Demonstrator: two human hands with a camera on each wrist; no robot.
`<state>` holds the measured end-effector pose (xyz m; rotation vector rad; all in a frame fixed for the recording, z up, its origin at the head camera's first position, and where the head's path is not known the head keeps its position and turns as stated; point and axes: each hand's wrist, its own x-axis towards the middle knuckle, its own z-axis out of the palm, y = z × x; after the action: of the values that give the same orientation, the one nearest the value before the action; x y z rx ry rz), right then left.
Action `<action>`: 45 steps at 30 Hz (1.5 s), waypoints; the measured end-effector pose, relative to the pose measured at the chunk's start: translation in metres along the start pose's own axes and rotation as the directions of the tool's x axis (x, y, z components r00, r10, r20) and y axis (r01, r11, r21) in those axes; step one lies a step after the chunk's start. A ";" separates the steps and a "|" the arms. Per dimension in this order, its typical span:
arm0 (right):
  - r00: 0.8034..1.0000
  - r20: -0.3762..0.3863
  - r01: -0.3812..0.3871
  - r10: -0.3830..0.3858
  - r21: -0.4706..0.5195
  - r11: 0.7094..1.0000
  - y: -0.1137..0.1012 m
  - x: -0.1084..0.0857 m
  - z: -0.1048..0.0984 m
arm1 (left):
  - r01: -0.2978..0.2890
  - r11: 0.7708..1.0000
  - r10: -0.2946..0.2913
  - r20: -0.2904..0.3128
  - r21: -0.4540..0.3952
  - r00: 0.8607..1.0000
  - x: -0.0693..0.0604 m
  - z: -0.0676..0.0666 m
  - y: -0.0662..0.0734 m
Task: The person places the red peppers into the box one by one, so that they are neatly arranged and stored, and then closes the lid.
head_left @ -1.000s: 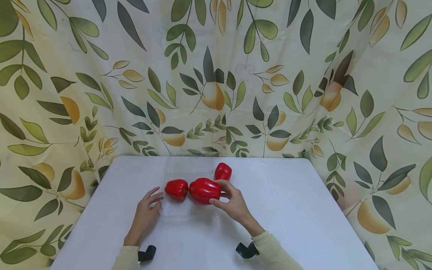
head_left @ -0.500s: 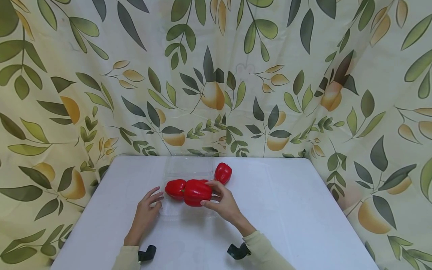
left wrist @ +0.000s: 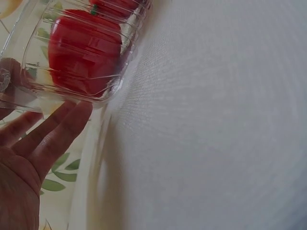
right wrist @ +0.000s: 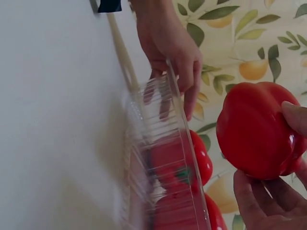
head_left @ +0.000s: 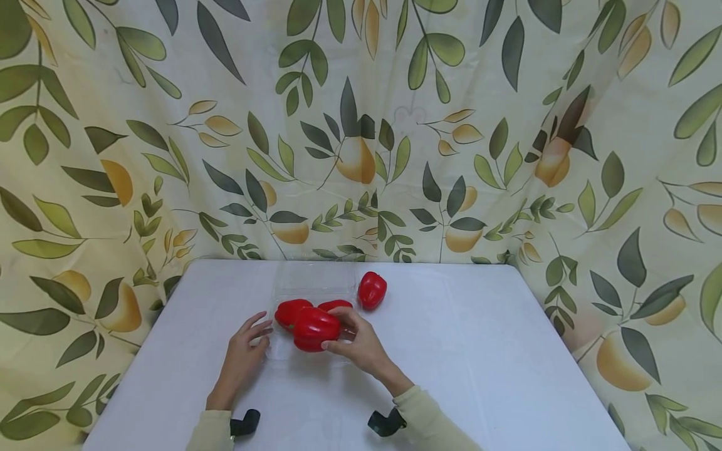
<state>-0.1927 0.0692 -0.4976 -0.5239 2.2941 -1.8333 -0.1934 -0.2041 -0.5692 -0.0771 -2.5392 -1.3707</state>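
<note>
A red bell pepper [head_left: 316, 330] is in my right hand [head_left: 361, 344], held by its right side with thumb and fingers. In the right wrist view this pepper [right wrist: 256, 129] is raised above the rim of a clear plastic container [right wrist: 184, 120]. Two more red bell peppers lie inside: the left one [head_left: 289, 311] and the right one [head_left: 337, 304], which is partly hidden by the held pepper. At the container's left end is my left hand [head_left: 245, 347]. Its straight fingers [left wrist: 64, 132] touch the plastic in the left wrist view.
Another red bell pepper [head_left: 372, 290] lies on the white table [head_left: 468, 338], right of the container. The container's clear lid [head_left: 316, 274] lies folded back behind it. A curtain [head_left: 395, 125] with leaf and fruit prints hangs behind the table.
My right hand has moved left and toward the front with its pepper, uncovering part of the right pepper in the container. My left hand has stayed in place.
</note>
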 end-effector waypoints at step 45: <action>0.995 0.095 0.002 0.011 -0.135 0.991 0.027 0.024 0.035 | 0.029 0.999 -0.028 0.036 -0.037 0.999 0.002 -0.001 0.001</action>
<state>-0.2076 0.0337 -0.5293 -0.6107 2.3635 -1.6219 -0.1950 -0.2050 -0.5676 -0.0735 -2.5533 -1.4409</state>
